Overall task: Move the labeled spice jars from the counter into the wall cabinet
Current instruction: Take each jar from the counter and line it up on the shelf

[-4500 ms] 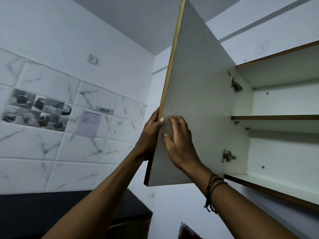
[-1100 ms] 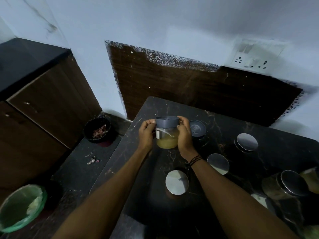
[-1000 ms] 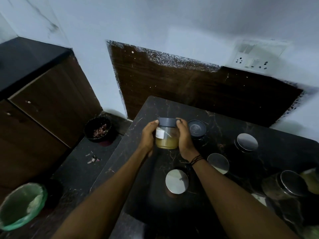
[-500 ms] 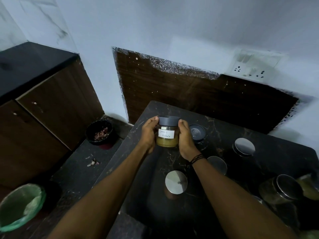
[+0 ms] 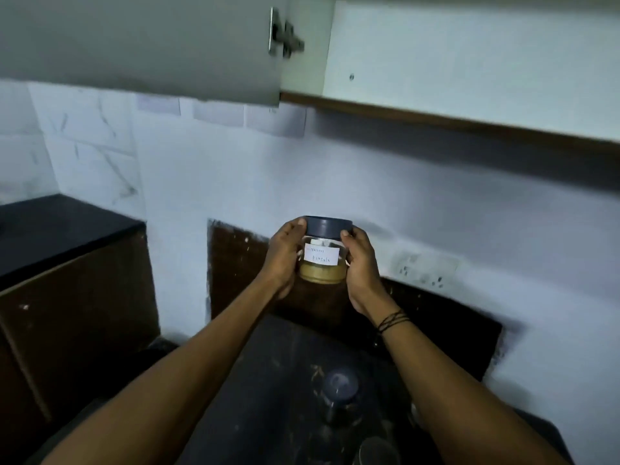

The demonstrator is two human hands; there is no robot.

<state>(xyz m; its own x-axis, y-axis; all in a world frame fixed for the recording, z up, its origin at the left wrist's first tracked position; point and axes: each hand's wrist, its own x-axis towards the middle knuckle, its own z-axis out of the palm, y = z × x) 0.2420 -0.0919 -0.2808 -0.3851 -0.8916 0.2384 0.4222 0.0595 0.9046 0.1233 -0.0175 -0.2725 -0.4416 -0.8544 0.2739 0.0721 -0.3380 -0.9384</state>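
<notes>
Over on the left a black counter top [image 5: 57,226] sits on dark wooden cupboard fronts [image 5: 77,317], with marbled white tiles [image 5: 90,146] behind it. Above, the grey cabinet door [image 5: 141,45] stands swung open, its metal hinge [image 5: 283,36] catching a little light at the inner edge.

In the middle the person holds a spice jar [image 5: 323,253] up in the air, well clear of the dark counter [image 5: 275,380] below and short of the cabinet. The left hand [image 5: 283,260] wraps the jar's left side, fingers curled round the glass, thumb tip against the edge of the dark grey lid [image 5: 328,225]. The right hand [image 5: 360,266] clamps the other side the same way — thumb up by the lid, fingers round the back out of sight. The jar is upright, holds a yellowish-brown powder in its lower part, and bears a white handwritten label [image 5: 321,256] facing us; the writing is too small to read. A few dark threads [image 5: 392,320] circle the right wrist.

Behind the jar is a dark brown wooden panel [image 5: 235,263] on the white wall. Lower down on the counter stands another jar with a dark lid [image 5: 340,385], blurred, and a further one [image 5: 374,449] at the bottom edge — hard to make out.

To the right a white socket plate [image 5: 424,268] sits on the wall, and above it the wall cabinet [image 5: 469,62] shows its pale interior and brown-edged bottom shelf [image 5: 453,120].
</notes>
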